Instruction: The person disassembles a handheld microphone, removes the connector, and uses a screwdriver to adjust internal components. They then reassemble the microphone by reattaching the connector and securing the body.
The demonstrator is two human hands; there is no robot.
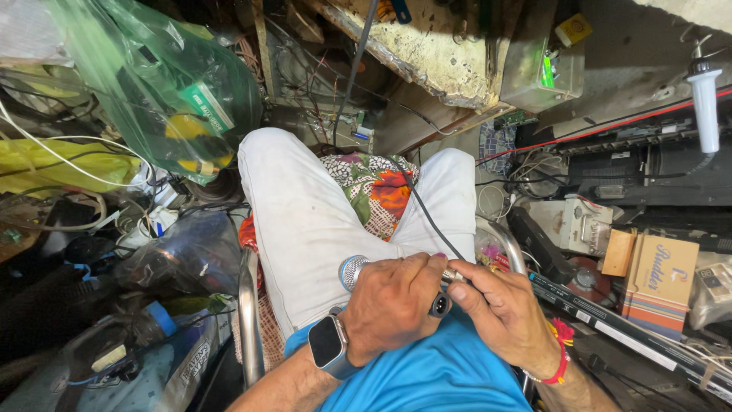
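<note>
Gripping: we are clamping left hand (393, 301) fingers around the microphone (358, 269).
Pinching: our right hand (499, 309) fingers are closing together on its cable (427, 214) end.
Sitting: we are resting over white trousers (305, 221).

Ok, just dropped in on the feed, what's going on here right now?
A person seated on a metal-framed chair holds a microphone across their lap. The left hand, with a smartwatch on its wrist, grips the body, so only the mesh head shows. The right hand pinches the cable end, where a black cable runs up over the white trousers. Bags, wires and boxes crowd both sides.
</note>
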